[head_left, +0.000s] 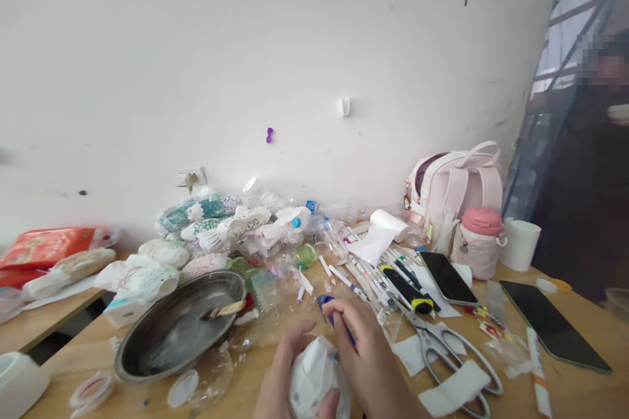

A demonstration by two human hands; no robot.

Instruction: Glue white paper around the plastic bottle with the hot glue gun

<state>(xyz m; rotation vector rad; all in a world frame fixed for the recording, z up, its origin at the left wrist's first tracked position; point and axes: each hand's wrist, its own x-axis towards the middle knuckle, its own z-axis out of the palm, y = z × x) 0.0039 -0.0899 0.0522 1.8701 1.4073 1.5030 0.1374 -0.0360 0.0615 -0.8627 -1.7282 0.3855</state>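
My left hand [282, 370] is closed around a rounded bundle wrapped in white paper [314, 370], low in the middle of the head view. The wrapping looks creased and has a few faint grey spots. Just to the right, my right hand [361, 353] grips a slender blue tool [324, 302], perhaps a pen or marker; its exact kind is not clear. The blue tool slants over the bundle's upper right side, where a small blue spot shows. My right fingers are bent around the tool and lie close against the bundle.
A dark metal basin [181, 327] with a brush in it stands at left. Large scissors [437, 344], a black phone [448, 277] and many markers [354, 281] lie at right. Paper-wrapped bottles [216, 222] pile by the wall, and a pink backpack [457, 183] stands behind.
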